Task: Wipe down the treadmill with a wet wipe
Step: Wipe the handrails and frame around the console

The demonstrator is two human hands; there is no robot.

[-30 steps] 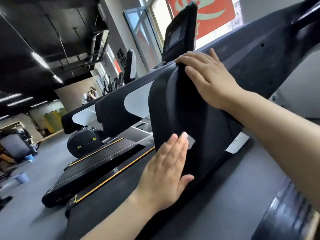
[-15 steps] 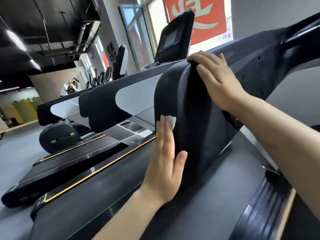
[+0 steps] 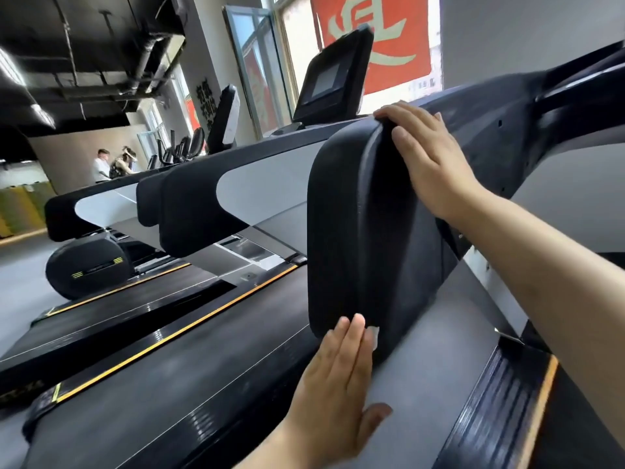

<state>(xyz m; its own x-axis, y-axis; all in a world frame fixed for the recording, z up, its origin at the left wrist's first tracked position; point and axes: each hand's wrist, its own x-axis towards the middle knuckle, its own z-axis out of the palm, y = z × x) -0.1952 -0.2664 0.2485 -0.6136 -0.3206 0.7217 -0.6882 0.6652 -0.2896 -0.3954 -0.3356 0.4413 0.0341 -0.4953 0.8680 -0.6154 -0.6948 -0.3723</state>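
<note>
Left hand flat on motor cover lower edge, wet wipe under fingertips. Right hand on cover top. Second treadmill left, console behind.

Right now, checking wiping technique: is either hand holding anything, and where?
The left hand presses a wet wipe flat against the housing's lower end; the right hand rests on its top.
</note>
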